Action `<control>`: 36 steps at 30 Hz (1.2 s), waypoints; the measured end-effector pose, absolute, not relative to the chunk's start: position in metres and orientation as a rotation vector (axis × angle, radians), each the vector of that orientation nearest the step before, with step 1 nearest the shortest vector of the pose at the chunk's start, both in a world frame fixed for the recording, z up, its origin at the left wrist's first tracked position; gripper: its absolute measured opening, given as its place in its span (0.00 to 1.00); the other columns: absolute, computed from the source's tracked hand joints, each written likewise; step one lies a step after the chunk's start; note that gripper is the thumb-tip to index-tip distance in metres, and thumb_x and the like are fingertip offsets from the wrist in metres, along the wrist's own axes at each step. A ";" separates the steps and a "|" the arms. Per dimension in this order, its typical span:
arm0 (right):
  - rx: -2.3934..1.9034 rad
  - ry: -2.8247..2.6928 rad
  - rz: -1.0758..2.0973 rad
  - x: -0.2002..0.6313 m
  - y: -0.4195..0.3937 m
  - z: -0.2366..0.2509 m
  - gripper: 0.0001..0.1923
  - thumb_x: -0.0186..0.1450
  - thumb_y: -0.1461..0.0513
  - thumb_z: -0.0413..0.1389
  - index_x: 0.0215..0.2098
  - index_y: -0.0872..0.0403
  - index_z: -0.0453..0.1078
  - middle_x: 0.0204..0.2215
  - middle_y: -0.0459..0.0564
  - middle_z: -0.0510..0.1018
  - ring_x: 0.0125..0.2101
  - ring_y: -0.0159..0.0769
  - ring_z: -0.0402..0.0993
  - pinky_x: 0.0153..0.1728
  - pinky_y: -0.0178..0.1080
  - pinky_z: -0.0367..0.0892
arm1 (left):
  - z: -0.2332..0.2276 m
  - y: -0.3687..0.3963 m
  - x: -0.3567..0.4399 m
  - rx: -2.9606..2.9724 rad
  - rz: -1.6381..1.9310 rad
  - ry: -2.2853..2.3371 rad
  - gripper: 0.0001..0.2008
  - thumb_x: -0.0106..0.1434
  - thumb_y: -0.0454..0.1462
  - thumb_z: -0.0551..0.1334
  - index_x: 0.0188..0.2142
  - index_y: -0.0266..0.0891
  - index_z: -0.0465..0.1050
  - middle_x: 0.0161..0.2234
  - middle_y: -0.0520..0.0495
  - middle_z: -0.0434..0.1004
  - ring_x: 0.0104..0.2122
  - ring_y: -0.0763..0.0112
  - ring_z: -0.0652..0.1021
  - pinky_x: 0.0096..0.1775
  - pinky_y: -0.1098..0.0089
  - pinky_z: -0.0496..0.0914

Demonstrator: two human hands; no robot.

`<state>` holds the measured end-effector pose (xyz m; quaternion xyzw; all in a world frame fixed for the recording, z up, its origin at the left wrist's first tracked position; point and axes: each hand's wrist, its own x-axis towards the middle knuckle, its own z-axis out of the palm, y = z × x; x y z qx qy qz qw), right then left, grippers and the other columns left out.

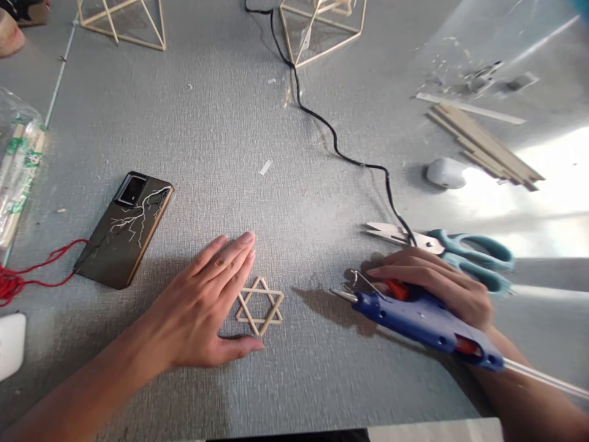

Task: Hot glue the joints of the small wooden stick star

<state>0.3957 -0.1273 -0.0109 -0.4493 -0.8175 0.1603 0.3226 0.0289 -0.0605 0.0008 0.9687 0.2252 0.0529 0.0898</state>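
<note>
A small six-pointed star of thin wooden sticks (pixel 271 306) lies flat on the grey table (pixel 221 153). My left hand (pixel 207 301) rests flat just left of it, fingers stretched out and thumb apart, the star partly between thumb and fingers. To the right, my right hand (pixel 432 282) is wrapped round a blue hot glue gun (pixel 414 325) with a red trigger. Its metal nozzle points left toward the star, apart from it. A clear glue stick (pixel 543 379) sticks out of the gun's back end. Teal-handled scissors (pixel 478 252) lie just beyond my right hand.
A black cord (pixel 331 132) runs across the table to the gun. Left lies a dark phone (pixel 126 233) with red string (pixel 41 277). Stick frames (pixel 122 40) stand at the far side. Flat wooden strips (pixel 488 147) and a white rounded object (pixel 445 173) lie right.
</note>
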 end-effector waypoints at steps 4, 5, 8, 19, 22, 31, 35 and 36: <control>-1.138 -2.171 0.395 0.397 -0.126 -0.011 0.13 0.69 0.65 0.59 0.52 0.52 0.76 0.33 0.51 0.80 0.35 0.44 0.79 0.34 0.44 0.74 | 0.001 -0.061 0.029 2.869 0.172 0.676 0.54 0.66 0.65 0.52 0.71 0.18 0.48 0.73 0.26 0.46 0.73 0.49 0.49 0.73 0.53 0.41; -1.133 -2.169 0.385 0.397 -0.125 -0.011 0.12 0.69 0.65 0.60 0.51 0.53 0.76 0.33 0.51 0.80 0.34 0.43 0.79 0.34 0.43 0.74 | 0.001 -0.061 0.029 2.873 0.174 0.673 0.54 0.66 0.65 0.52 0.71 0.18 0.48 0.73 0.25 0.46 0.74 0.49 0.49 0.73 0.53 0.40; -1.157 -2.162 0.381 0.397 -0.125 -0.010 0.11 0.69 0.64 0.60 0.49 0.52 0.77 0.32 0.50 0.80 0.33 0.43 0.79 0.33 0.42 0.74 | 0.000 -0.061 0.030 2.891 0.161 0.668 0.55 0.66 0.65 0.52 0.70 0.17 0.49 0.73 0.25 0.45 0.74 0.49 0.48 0.73 0.54 0.39; -1.142 -2.110 0.331 0.382 -0.119 -0.003 0.09 0.71 0.61 0.59 0.48 0.50 0.78 0.28 0.47 0.80 0.29 0.40 0.80 0.29 0.40 0.74 | 0.001 -0.061 0.030 2.878 0.151 0.659 0.54 0.67 0.64 0.53 0.71 0.18 0.48 0.73 0.26 0.45 0.74 0.48 0.49 0.73 0.54 0.39; -1.147 -2.114 0.323 0.384 -0.120 -0.003 0.09 0.71 0.61 0.58 0.48 0.50 0.77 0.29 0.48 0.80 0.30 0.40 0.79 0.30 0.40 0.74 | 0.001 -0.061 0.030 2.894 0.138 0.661 0.53 0.67 0.64 0.52 0.71 0.18 0.47 0.73 0.26 0.45 0.74 0.50 0.48 0.73 0.54 0.40; -1.129 -2.137 0.302 0.381 -0.118 0.000 0.08 0.71 0.63 0.58 0.47 0.51 0.77 0.28 0.49 0.79 0.30 0.40 0.79 0.29 0.40 0.74 | 0.000 -0.061 0.031 2.922 0.115 0.660 0.53 0.67 0.65 0.51 0.71 0.18 0.48 0.73 0.26 0.44 0.74 0.51 0.46 0.73 0.54 0.39; -1.133 -2.140 0.358 0.388 -0.122 -0.006 0.11 0.71 0.63 0.57 0.51 0.51 0.76 0.31 0.50 0.80 0.33 0.42 0.80 0.31 0.42 0.74 | 0.000 -0.061 0.032 2.924 0.113 0.661 0.53 0.67 0.65 0.51 0.71 0.18 0.48 0.73 0.26 0.44 0.74 0.51 0.46 0.73 0.53 0.39; -1.133 -2.140 0.370 0.391 -0.123 -0.008 0.12 0.71 0.63 0.57 0.51 0.51 0.76 0.32 0.51 0.80 0.33 0.42 0.80 0.31 0.42 0.74 | 0.000 -0.061 0.032 2.924 0.112 0.659 0.53 0.67 0.64 0.51 0.71 0.18 0.48 0.73 0.26 0.44 0.74 0.51 0.47 0.73 0.53 0.39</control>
